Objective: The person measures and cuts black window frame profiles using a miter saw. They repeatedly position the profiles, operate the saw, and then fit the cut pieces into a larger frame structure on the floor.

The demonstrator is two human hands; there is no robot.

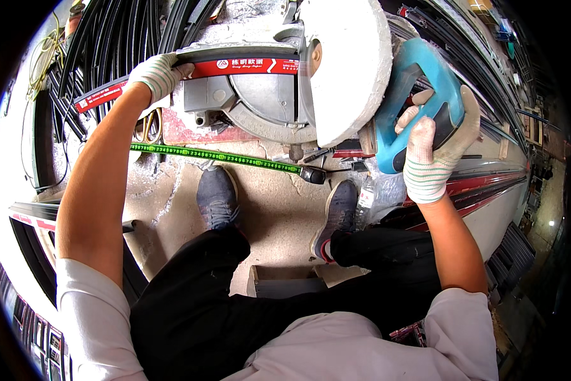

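Note:
My left hand (156,75), in a white glove with striped cuff, is closed around a long dark profile strip (203,68) with red printed film on its front. The strip lies across the grey bed of a miter saw (263,101), and its right end meets the big pale blade disc or guard (349,73). To the right, my gloved right hand (435,149) is wrapped round the saw's teal handle (396,143). Whether its fingers press a trigger cannot be made out. A green tape measure (222,157) is stretched out in front of the saw.
Many black strips (120,44) lie at the far left, and more profiles (482,63) run along the right. Scissors with tan handles (149,127) lie by the saw's left side. A plastic bottle (365,197) stands beside my right shoe (336,216).

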